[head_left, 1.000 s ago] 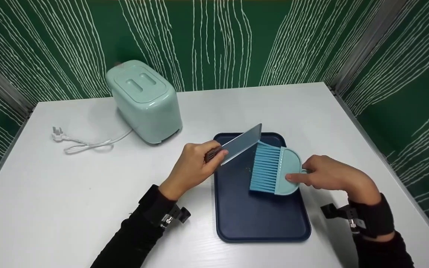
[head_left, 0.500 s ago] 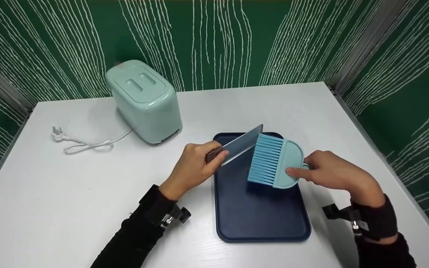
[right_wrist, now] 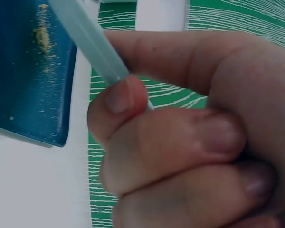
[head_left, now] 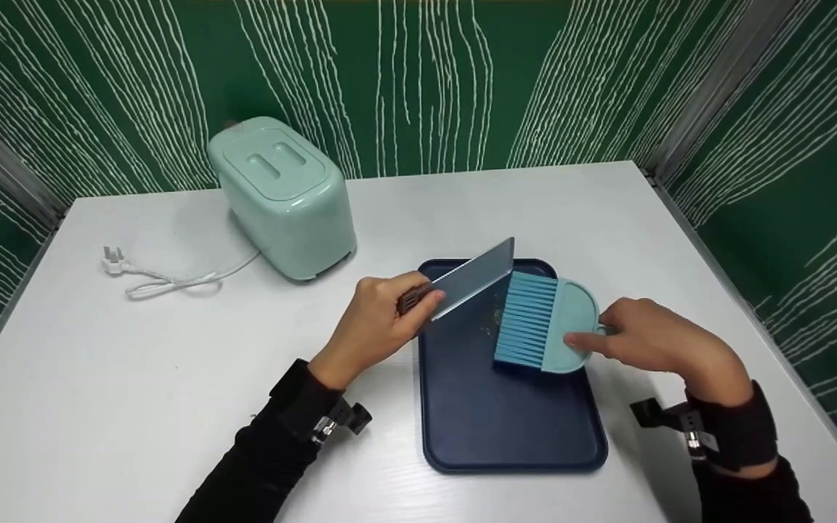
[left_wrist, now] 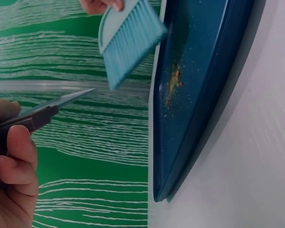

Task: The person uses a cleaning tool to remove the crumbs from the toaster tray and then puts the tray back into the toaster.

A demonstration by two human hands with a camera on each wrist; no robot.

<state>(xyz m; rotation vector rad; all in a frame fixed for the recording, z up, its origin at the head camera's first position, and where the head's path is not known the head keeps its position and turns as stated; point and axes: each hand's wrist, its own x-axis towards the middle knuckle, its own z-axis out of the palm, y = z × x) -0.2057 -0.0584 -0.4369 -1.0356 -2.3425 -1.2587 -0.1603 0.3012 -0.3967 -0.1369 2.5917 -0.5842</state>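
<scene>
My left hand [head_left: 382, 316] grips the dark brown handle of a broad-bladed knife [head_left: 478, 277], its blade slanting up to the right over the tray's far end. In my right hand [head_left: 644, 338] is a light blue hand brush [head_left: 571, 327], pinched at the handle end with the thumb lying on its body. Its bristles point left and overlap the tray close to the blade tip in the head view. On the navy tray [head_left: 513, 428] lies a small patch of yellow-brown crumbs [left_wrist: 174, 83], with fine specks around it. The left wrist view shows the bristles raised above the tray.
A mint-green toaster [head_left: 284, 203] stands at the back left of the white table [head_left: 171, 407]. Its white cord [head_left: 186, 280] is bundled, with the plug [head_left: 113, 261] lying farther left. Green walls [head_left: 447, 87] with white streaks enclose the back and sides.
The brush rose slightly, then shifted right and a little toward the person, showing more crumbs beside the bristles. The left hand and knife have barely moved.
</scene>
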